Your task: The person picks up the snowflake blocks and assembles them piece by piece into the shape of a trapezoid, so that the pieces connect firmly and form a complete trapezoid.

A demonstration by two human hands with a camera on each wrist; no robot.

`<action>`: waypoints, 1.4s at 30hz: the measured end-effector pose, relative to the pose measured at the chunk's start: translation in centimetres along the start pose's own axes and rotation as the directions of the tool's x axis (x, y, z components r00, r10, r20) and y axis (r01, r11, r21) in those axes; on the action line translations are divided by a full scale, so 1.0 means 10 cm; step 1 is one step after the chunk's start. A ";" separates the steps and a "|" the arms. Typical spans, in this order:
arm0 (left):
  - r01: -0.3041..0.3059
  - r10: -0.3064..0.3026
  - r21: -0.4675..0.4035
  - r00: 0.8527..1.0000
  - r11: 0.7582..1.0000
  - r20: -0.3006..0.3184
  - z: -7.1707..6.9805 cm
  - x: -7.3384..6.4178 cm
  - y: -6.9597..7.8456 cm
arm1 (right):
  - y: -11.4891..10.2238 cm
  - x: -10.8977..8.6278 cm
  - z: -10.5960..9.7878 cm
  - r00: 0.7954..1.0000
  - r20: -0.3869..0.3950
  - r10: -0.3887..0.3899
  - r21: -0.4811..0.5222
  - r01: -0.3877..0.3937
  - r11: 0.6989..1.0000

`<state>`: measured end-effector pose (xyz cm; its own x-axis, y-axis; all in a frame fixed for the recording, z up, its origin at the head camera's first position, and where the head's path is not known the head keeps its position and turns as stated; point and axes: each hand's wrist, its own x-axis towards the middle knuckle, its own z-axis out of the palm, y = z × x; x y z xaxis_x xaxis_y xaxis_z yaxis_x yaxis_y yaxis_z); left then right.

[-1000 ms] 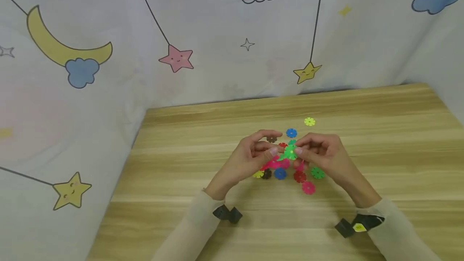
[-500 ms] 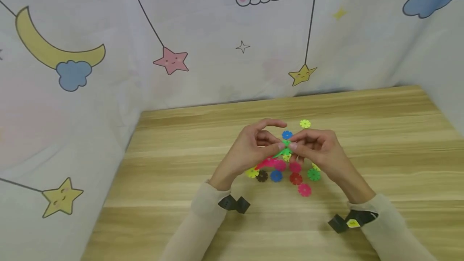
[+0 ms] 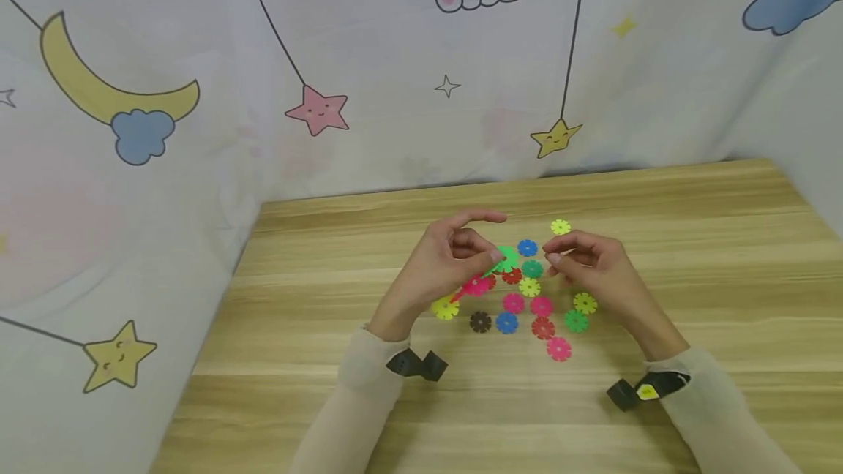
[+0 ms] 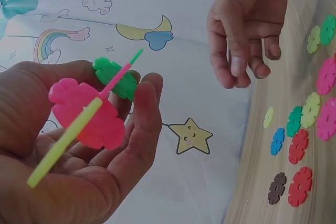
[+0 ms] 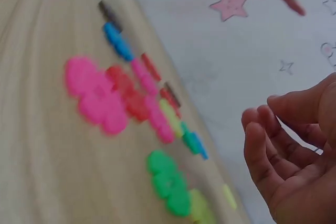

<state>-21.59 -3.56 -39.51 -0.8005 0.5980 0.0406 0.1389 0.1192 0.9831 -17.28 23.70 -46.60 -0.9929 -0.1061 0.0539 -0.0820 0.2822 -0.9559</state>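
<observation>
My left hand (image 3: 451,251) pinches a chain of slotted, flower-shaped building discs, slotted into one another at angles. In the left wrist view, a yellow disc (image 4: 65,142) stands edge-on at the near end. Beyond it come a pink disc (image 4: 86,114) and a green disc (image 4: 113,77), with thin pink and green edges showing between and past them. The chain is held up over the tabletop. My right hand (image 3: 593,262) hovers to the right of it, fingers loosely bent, with nothing between thumb and fingertips. Below it lies a loose yellow disc (image 3: 585,303).
Several loose discs lie scattered on the wooden table (image 3: 316,298), among them a blue disc (image 3: 527,248), a brown disc (image 3: 481,322), a red disc (image 3: 543,328) and a pink disc (image 3: 559,349). A printed cloth (image 3: 395,42) hangs behind and at the left.
Both hands met at the green discs in the earlier frames. The right hand has let go and drawn off to the right, while the left has carried the chain a little left.
</observation>
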 end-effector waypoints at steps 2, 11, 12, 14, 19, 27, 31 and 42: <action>0.004 -0.004 0.002 1.000 1.000 0.000 -0.01 0.00 0.00 | 0.10 0.03 0.03 1.000 -0.009 0.017 -0.078 -0.018 0.997; 0.021 -0.022 0.023 0.999 1.000 0.026 -0.04 -0.01 0.00 | 0.37 0.11 0.22 0.993 -0.015 -0.118 -0.340 0.106 0.935; 0.019 -0.019 0.024 0.999 1.000 0.031 -0.04 -0.01 0.00 | 0.37 0.12 0.24 0.992 -0.015 -0.126 -0.359 0.113 0.927; 0.015 -0.016 0.024 0.999 1.000 0.041 -0.05 -0.01 0.00 | 0.36 0.15 0.28 0.991 -0.014 -0.131 -0.395 0.115 0.911; 0.011 -0.011 0.011 0.998 1.000 0.059 -0.06 -0.01 0.00 | 0.35 0.17 0.32 0.995 -0.025 -0.092 -0.434 0.072 0.898; 0.014 -0.015 0.012 0.998 1.000 0.061 -0.06 -0.01 -0.02 | 0.34 0.16 0.32 0.999 -0.028 -0.038 -0.404 0.023 0.915; 0.024 -0.024 0.013 0.998 1.000 0.063 -0.05 -0.01 -0.02 | 0.34 0.15 0.31 0.999 -0.028 -0.042 -0.377 0.028 0.926; 0.018 -0.019 0.021 0.998 1.000 0.061 -0.05 0.00 -0.03 | 0.31 0.15 0.17 0.993 -0.109 -0.049 -0.176 0.030 0.984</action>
<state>-21.89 -4.03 -39.67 -0.7662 0.6425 0.0112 0.1368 0.1460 0.9798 -18.91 22.76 -50.01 -0.9911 -0.0157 0.1320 -0.1253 0.4419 -0.8883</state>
